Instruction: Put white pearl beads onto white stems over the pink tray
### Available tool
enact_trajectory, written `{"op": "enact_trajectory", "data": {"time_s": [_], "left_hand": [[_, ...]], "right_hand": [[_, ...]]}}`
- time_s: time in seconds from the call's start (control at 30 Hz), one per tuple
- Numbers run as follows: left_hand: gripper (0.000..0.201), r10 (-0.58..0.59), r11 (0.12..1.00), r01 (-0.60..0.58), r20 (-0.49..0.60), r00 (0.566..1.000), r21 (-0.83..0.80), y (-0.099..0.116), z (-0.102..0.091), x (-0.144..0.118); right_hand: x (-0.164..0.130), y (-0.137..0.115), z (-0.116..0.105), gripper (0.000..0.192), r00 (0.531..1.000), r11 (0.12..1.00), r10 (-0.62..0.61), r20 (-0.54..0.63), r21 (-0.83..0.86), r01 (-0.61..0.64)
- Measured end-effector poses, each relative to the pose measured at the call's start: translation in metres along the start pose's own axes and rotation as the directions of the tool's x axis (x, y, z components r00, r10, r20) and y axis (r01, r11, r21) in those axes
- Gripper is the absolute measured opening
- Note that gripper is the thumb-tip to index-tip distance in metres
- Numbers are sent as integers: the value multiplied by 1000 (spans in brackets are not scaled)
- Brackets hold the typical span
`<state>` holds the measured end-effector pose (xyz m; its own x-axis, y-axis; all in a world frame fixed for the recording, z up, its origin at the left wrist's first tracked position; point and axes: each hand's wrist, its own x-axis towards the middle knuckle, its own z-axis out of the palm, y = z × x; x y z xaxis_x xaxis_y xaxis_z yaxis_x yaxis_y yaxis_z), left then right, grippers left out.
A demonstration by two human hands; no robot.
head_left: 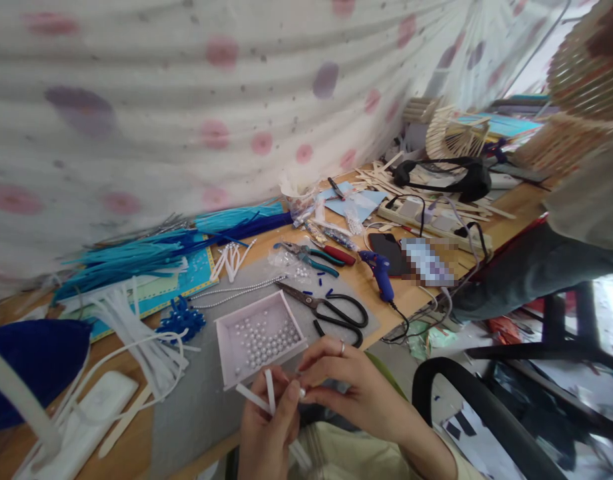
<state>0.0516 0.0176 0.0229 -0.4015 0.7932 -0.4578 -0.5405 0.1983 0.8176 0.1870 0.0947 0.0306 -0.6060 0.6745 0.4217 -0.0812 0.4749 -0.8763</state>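
The left hand (266, 427) pinches thin flat white strips (269, 392); the right hand (346, 383) seemingly pinches a small round white pearl bead (302, 393) beside a shallow square pink tray (226, 353).

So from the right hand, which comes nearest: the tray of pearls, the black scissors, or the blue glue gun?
1. Shallow white tray of pearl beads, just left of the right hand.
2. Black-handled scissors, just beyond.
3. Blue glue gun, farther back right.

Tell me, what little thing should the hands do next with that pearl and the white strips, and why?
Probably press the pearl onto a white strip. The left hand pinches the strips and the right hand meets it at the fingertips, with the small pearl between them. The pink tray close behind holds many more pearls, so another is easy to fetch afterwards.
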Motion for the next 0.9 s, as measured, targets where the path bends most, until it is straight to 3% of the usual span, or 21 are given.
{"op": "enact_trajectory", "data": {"time_s": [0.2, 0.3, 0.4, 0.47, 0.53, 0.6, 0.67, 0.73, 0.8, 0.9], "left_hand": [[55, 3, 1000, -4, 43, 999, 12, -1, -1, 0], [56, 21, 1000, -22, 37, 999, 13, -2, -2, 1], [55, 36, 999, -36, 11, 999, 14, -2, -6, 4], [54, 41, 999, -42, 9, 999, 31, -2, -9, 7], [53, 37, 998, -39, 28, 999, 58, -3, -11, 9], [51, 34, 997, -39, 61, 998, 73, -4, -13, 11], [51, 35, 996, -42, 90, 995, 77, -6, -14, 12], [51, 29, 996, -38, 111, 993, 79, -8, -14, 12], [51, 23, 996, -33, 117, 993, 85, -8, -13, 12], [52, 29, 996, -38, 102, 994, 86, -8, -13, 11]], "right_hand": [[-1, 1, 5, 10, 1000, 1000, 4, -11, 3, -4], [0, -1, 2, 13, 998, 999, 25, 61, -29, -23], [-2, 2, -30, 20, 997, 987, 57, 55, -156, -48], [-6, 9, -72, 22, 980, 931, 86, -181, -336, -143], [-12, 22, -125, 31, 893, 789, 168, -417, -486, -375], [-18, 38, -176, 47, 756, 517, 263, -599, -575, -635], [-22, 55, -216, 63, 674, 381, 295, -678, -563, -733], [-25, 71, -240, 77, 593, 272, 344, -728, -527, -805], [-26, 86, -252, 86, 542, 205, 400, -739, -504, -839], [-24, 101, -259, 88, 546, 189, 469, -694, -525, -830]]}}
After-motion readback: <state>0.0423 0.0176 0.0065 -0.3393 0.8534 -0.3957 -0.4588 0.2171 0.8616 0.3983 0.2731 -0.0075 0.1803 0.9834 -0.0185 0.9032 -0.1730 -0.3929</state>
